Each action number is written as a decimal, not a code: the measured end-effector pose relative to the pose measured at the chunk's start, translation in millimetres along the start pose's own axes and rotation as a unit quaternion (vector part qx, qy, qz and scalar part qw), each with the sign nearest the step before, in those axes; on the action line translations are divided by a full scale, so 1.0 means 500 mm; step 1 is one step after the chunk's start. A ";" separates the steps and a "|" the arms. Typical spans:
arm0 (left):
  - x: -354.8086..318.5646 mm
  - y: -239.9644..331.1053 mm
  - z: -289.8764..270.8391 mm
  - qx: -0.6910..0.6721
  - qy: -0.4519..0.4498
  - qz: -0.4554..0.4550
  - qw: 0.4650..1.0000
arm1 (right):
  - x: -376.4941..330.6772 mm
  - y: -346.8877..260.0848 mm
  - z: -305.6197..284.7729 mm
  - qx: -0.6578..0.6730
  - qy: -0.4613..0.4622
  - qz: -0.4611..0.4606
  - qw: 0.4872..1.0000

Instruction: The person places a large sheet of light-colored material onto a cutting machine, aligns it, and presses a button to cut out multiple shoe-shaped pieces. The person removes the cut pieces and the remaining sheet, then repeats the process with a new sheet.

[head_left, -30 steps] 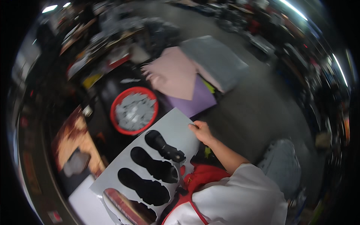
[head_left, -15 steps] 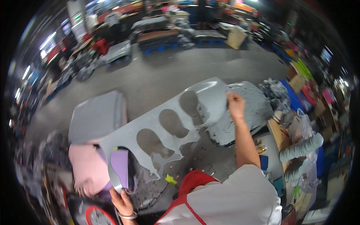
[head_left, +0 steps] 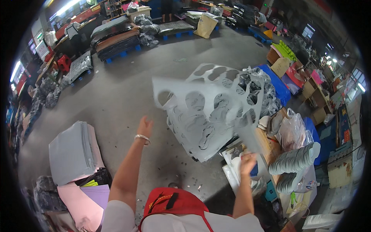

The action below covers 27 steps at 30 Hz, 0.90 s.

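Nearest, along the lower edge, is the red apron between two white sleeves. The right hand, lower right of centre, is curled by the near corner of a punched grey sheet; blur there means I cannot tell whether it grips that corner or only lies beside it. The left hand, left of centre, has its fingers loosely parted, holds nothing, and is apart from the sheet's left end.

The sheet spans the middle of the frame, blurred at its left end and over a pile of similar sheets. I judge the step in hand to be putting this sheet on that pile; the next move would call for getting it flat and roughly in line, without its cut edges snagging those below.

Right of the pile, a wooden worktop carries grey sole-shaped pieces in rows. At lower left lies a stack of uncut-looking grey sheets. Farther, at upper left, stacked material rests on blue pallets.
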<state>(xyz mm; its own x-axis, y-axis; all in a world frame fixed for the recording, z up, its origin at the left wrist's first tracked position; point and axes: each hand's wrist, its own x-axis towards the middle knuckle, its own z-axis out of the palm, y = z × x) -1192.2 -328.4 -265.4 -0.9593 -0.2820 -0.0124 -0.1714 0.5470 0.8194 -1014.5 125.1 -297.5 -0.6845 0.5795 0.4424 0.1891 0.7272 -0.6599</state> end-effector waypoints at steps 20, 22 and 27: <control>-0.412 -0.916 -0.446 -0.185 0.124 -0.593 0.773 | -0.399 -0.121 0.401 0.010 -0.608 0.091 0.789; -0.336 -1.007 -0.486 -0.248 0.180 -0.596 0.742 | -0.428 -0.210 0.446 0.026 -0.609 0.140 0.780; -0.186 -1.279 -0.575 -0.522 0.458 -0.450 0.561 | -0.525 -0.491 0.468 -0.106 -0.732 0.153 0.655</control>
<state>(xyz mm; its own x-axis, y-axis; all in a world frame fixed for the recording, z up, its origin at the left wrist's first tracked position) -928.7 -878.5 -623.5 0.0104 -0.6214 -0.7834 0.1902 -0.7679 0.6117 -1046.1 -291.8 -393.6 -0.5035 -0.1505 -0.8508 0.4633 0.7841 -0.4129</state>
